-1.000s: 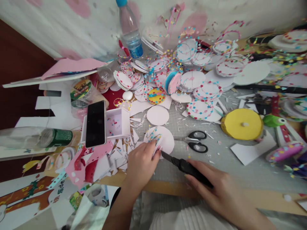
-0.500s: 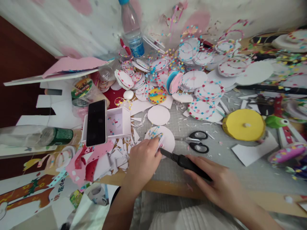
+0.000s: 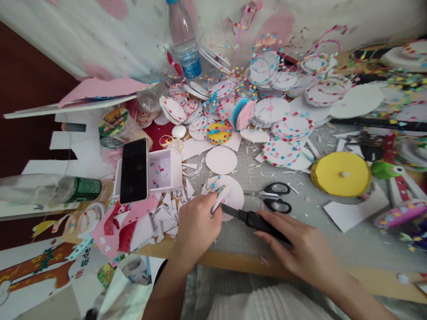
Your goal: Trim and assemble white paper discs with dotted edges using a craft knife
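My right hand point(image 3: 302, 246) is wrapped round the black handle of a utility knife point(image 3: 263, 226), its blade pointing left. The blade tip meets a small white paper piece point(image 3: 220, 198) pinched in my left hand point(image 3: 200, 226). My fingers hide most of that piece. Beneath it lies a white paper disc point(image 3: 233, 189) with a strand of coloured stars on its left part. Just beyond is a plain white disc point(image 3: 221, 160). Black-handled scissors point(image 3: 277, 198) lie open to the right, their blades reaching the lower disc's edge.
A grey cutting mat point(image 3: 253, 173) covers the table, strewn with paper scraps. At left, a phone point(image 3: 134, 171) rests on a white box point(image 3: 175, 171). Star-trimmed discs point(image 3: 293, 126) crowd the back beside a water bottle point(image 3: 185, 44). A yellow round piece point(image 3: 340, 173) sits at right.
The small paper piece in my left hand has tilted up, with more of its edge showing. The knife has shifted slightly left and stays at the piece.
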A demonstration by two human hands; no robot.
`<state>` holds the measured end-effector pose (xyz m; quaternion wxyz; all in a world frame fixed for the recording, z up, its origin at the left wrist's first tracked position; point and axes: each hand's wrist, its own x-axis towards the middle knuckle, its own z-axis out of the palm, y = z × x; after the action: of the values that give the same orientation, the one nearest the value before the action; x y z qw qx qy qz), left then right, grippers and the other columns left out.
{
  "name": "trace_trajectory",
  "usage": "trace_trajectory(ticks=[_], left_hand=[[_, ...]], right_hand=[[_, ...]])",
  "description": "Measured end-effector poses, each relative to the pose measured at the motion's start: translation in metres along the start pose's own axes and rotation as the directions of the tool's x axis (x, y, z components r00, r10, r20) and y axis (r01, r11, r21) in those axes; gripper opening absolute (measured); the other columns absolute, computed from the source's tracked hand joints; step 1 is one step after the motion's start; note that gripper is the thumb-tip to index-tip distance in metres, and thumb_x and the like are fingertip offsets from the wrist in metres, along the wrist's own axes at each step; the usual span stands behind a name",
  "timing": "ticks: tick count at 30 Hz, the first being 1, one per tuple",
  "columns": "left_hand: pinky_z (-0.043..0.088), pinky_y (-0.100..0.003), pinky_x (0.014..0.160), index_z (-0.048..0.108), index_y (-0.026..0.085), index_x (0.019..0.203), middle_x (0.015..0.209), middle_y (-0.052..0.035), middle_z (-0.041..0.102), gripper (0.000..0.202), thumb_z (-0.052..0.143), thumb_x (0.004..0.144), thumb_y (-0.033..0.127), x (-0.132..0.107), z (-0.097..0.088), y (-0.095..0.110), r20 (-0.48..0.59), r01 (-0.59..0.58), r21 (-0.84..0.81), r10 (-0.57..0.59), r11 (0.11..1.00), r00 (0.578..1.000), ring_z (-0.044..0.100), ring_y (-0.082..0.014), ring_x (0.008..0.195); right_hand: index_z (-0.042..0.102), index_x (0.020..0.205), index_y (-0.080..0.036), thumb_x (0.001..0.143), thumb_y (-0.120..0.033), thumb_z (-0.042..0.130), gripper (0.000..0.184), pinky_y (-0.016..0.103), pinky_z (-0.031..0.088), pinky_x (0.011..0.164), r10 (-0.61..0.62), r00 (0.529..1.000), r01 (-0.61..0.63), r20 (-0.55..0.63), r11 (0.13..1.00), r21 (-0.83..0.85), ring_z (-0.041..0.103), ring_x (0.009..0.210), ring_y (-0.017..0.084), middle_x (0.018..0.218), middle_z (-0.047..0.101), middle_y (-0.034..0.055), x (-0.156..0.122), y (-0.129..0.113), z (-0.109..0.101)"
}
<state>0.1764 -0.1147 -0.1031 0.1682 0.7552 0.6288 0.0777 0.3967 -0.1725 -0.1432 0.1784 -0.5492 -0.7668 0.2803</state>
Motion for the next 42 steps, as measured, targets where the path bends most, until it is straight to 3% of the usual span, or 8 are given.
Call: trace_trajectory(ticks=[9,18,24,38,42], left_hand=[[0.039,-0.025,0.059,0.059,0.02,0.068,0.063,0.0,0.062,0.012,0.055,0.08,0.018,-0.003,0.008,-0.002,-0.017,0.084,-0.179,-0.089,0.98,0.996,0.057,-0.0151,0.06],[0.035,-0.024,0.06,0.057,0.019,0.067,0.062,0.0011,0.058,0.012,0.053,0.078,0.017,-0.002,0.008,0.001,0.032,0.146,-0.198,-0.142,0.969,0.989,0.052,-0.0133,0.06],[0.034,-0.023,0.06,0.057,0.019,0.068,0.063,0.0015,0.058,0.011,0.054,0.079,0.019,-0.003,0.009,-0.003,0.032,0.147,-0.256,-0.143,0.956,0.989,0.052,-0.0127,0.061],[0.041,-0.024,0.063,0.067,0.019,0.078,0.07,-0.0001,0.067,0.008,0.061,0.079,0.024,-0.002,0.013,-0.005,0.026,0.169,-0.314,-0.169,0.934,0.985,0.059,-0.015,0.066],[0.043,-0.025,0.064,0.069,0.018,0.081,0.07,-0.0002,0.068,0.013,0.063,0.08,0.029,-0.003,0.015,-0.008,0.016,0.185,-0.394,-0.194,0.9,0.981,0.06,-0.0151,0.066]], right_hand=[[0.059,0.119,-0.015,0.097,-0.034,0.047,0.031,0.03,0.06,0.066,0.018,1.0,-0.018,0.001,0.999,0.041,0.074,0.085,0.023,0.107,0.073,0.013,-0.005,-0.004,0.003],[0.059,0.115,-0.017,0.097,-0.035,0.046,0.028,0.029,0.06,0.061,-0.033,0.992,0.031,-0.126,0.999,-0.016,0.074,0.082,0.024,0.102,0.074,0.0124,-0.004,-0.004,0.011],[0.058,0.116,-0.017,0.097,-0.035,0.045,0.029,0.028,0.06,0.059,-0.041,0.993,0.041,-0.111,0.999,-0.004,0.075,0.081,0.023,0.103,0.074,0.0125,-0.004,-0.003,0.01],[0.061,0.117,-0.016,0.095,-0.039,0.049,0.034,0.03,0.06,0.057,0.085,0.991,-0.079,-0.102,0.995,0.062,0.075,0.08,0.025,0.106,0.075,0.0135,-0.005,0.002,0.016],[0.058,0.121,-0.018,0.095,-0.038,0.05,0.034,0.027,0.059,0.06,0.107,0.992,-0.097,-0.06,0.984,0.151,0.074,0.084,0.023,0.107,0.074,0.0113,-0.008,0.003,0.012]])
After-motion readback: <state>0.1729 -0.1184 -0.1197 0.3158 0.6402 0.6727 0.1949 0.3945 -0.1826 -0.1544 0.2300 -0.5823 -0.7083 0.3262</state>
